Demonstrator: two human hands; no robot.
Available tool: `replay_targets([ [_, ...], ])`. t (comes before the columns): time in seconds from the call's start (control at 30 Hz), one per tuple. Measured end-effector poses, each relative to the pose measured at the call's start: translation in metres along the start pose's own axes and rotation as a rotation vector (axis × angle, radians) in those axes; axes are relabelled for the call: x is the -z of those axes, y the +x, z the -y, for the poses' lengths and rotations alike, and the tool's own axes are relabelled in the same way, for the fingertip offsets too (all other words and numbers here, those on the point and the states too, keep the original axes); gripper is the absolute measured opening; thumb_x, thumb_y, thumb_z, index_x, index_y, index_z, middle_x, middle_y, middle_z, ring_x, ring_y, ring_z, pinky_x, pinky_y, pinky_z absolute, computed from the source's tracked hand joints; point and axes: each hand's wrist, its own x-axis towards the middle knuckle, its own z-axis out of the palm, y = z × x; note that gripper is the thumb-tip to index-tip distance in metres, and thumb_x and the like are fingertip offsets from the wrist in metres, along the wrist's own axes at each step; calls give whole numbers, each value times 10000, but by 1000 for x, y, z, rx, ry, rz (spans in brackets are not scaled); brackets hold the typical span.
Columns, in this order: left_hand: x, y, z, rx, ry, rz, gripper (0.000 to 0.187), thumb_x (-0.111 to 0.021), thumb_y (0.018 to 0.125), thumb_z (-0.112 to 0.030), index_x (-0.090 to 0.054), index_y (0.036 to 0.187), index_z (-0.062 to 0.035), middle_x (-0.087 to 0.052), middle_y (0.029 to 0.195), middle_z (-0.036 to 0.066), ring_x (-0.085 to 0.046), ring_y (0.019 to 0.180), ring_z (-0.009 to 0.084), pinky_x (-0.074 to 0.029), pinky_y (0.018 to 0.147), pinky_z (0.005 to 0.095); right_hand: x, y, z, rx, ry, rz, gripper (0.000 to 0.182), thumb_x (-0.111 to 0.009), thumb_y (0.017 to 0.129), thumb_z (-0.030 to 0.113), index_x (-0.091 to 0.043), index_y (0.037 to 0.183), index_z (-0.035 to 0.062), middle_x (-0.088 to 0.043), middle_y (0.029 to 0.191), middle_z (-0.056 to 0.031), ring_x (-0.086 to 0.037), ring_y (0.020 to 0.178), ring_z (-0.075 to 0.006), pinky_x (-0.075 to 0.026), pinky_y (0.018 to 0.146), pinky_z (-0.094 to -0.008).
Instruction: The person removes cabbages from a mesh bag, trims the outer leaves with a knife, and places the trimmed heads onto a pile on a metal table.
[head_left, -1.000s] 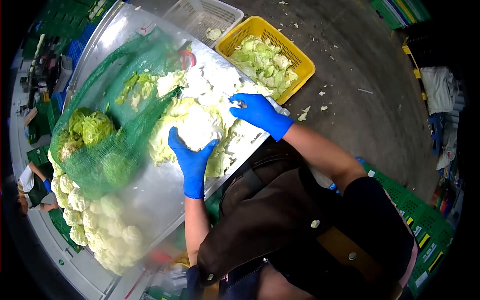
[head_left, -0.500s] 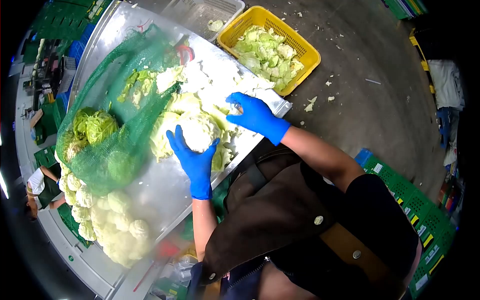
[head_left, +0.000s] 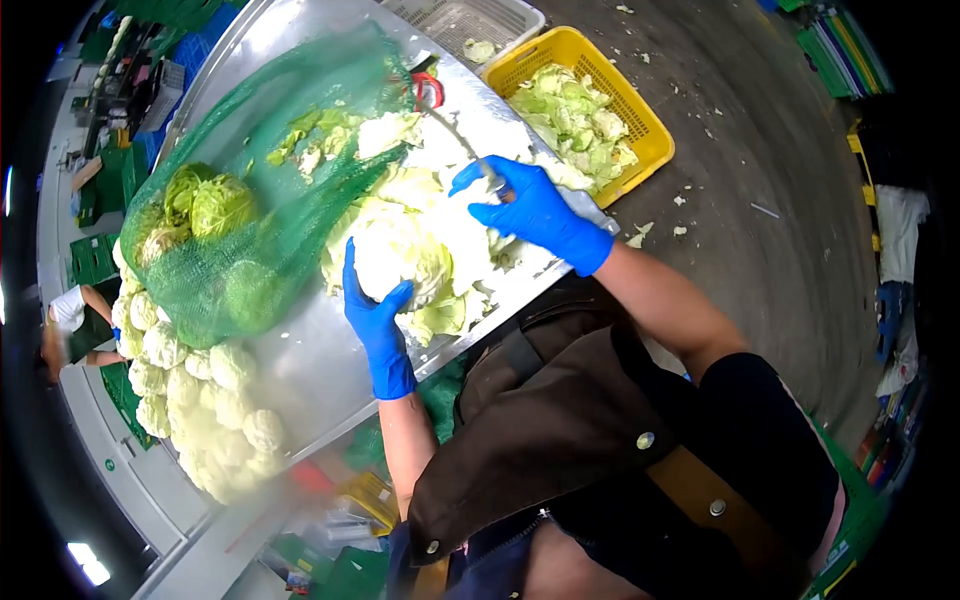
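Observation:
A pale cabbage [head_left: 398, 245] lies among loose outer leaves on the metal table [head_left: 325, 385]. Against its lower left side is my left hand [head_left: 378, 325], thumb and fingers spread around it. My right hand [head_left: 540, 212], to the right of the cabbage, is closed around the handle of a knife [head_left: 462, 142], whose thin blade points up and left. Both hands wear blue gloves. Beside the cabbage, a green net [head_left: 290, 110] spreads over the table, with greener cabbages [head_left: 222, 205] in its lower part.
Several trimmed cabbages [head_left: 232, 408] are piled at the table's lower left. Beyond the far edge stand a yellow basket [head_left: 650, 130] of leaves and a pale crate [head_left: 520, 22]. Leaf scraps dot the floor. Another person [head_left: 72, 312] is at the far left.
The view has shifted, so the table and baskets sit differently in frame. The knife blade now shows clearly beyond my right hand. My left hand stays at the cabbage, which appears turned.

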Motion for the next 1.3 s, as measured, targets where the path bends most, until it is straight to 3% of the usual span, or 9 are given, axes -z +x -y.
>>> replay_targets([
  [0.33,29,-2,-8,-52,-231,34,903,-702,670,-275,-305,1439,-17,-414,1424,153,-431,1302,319,-378,1070,455,-51,33,60,83,-455,-3,615,-738,789,419,-557,1297,122,-659,967,-176,-629,731,-240,-520,704,-351],
  [0.53,3,-14,-30,180,-691,-182,857,-683,761,-352,-278,1467,-84,-374,1465,112,-428,1296,338,-378,1065,486,-31,68,-6,-21,-506,57,221,-673,829,266,-654,880,52,-661,766,-110,-640,654,-223,-497,618,-350],
  [0.73,43,-26,52,-157,574,25,695,-591,900,-341,-265,1481,-144,-393,1463,94,-382,1332,280,-294,1116,444,-47,47,10,-517,31,167,450,-658,862,431,-585,1103,58,-668,858,-47,-463,463,-76,-386,386,-258],
  [0.77,45,-28,52,28,-140,51,700,-625,884,-296,-284,1476,-141,-401,1460,90,-369,1341,269,-268,1131,429,-54,38,5,-561,54,227,444,-645,867,439,-588,1081,55,-666,847,-55,-473,468,-83,-395,391,-260],
  [0.87,51,-28,51,-508,1319,-68,545,-612,900,-195,-437,1410,-109,-446,1431,111,-360,1352,257,-267,1131,392,-87,12,-10,-652,-117,524,415,-603,893,435,-588,1042,48,-666,828,-88,-513,482,-125,-443,432,-280],
  [1.0,77,-35,43,-309,499,-205,596,-511,965,-243,-268,1484,-77,-326,1522,89,-376,1349,243,-442,946,252,-136,-1,-96,-468,-228,555,372,-555,915,372,-588,962,5,-647,736,-125,-603,546,-198,-476,490,-323],
  [1.17,94,-61,3,99,-1248,21,622,-585,920,-111,-269,1452,-45,-399,1456,148,-521,1205,258,-586,769,364,-116,9,-102,-678,-39,468,372,-545,919,394,-535,996,31,-651,721,-105,-635,617,-181,-451,472,-328],
  [1.23,83,-68,15,-196,271,-224,618,-614,907,-111,-306,1440,-54,-432,1432,141,-494,1241,248,-544,893,363,-88,14,-111,-701,-70,463,375,-539,926,419,-533,1021,56,-650,761,-81,-631,647,-151,-449,504,-289],
  [1.3,90,-85,16,-160,314,-224,613,-645,890,-119,-351,1424,-62,-472,1402,125,-488,1246,228,-493,963,364,-53,20,-108,-680,15,399,311,-586,901,384,-609,996,89,-686,743,-106,-438,426,-88,-337,386,-245],
])
